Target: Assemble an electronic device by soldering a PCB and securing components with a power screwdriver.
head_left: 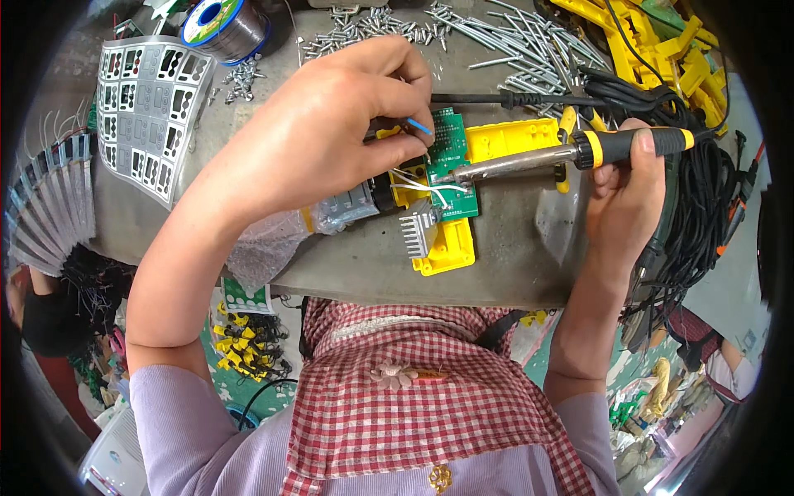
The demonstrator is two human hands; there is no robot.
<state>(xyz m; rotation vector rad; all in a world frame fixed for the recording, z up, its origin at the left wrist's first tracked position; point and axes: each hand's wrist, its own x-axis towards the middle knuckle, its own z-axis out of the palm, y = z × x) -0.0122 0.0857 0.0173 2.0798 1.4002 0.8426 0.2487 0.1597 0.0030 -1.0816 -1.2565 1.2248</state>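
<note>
My right hand (626,194) grips a soldering iron (523,161) by its black and yellow handle. The iron's tip meets a green circuit board (451,145), near the ends of white wires (422,187). Thumb and finger of my left hand (339,124) pinch together at the board's left edge, with a short blue wire (419,126) poking out between them. What else those fingers cover is hidden. A finned metal heat sink (417,234) sits at the board's lower left. Yellow plastic housing (447,250) shows beneath and beside the board.
A solder spool (217,31) stands at the back left beside a sticker sheet (157,107). Loose screws (364,29) and long metal rods (538,54) lie at the back. Coiled black cables (699,207) and yellow parts (662,50) crowd the right. Bubble wrap (277,248) lies near the front edge.
</note>
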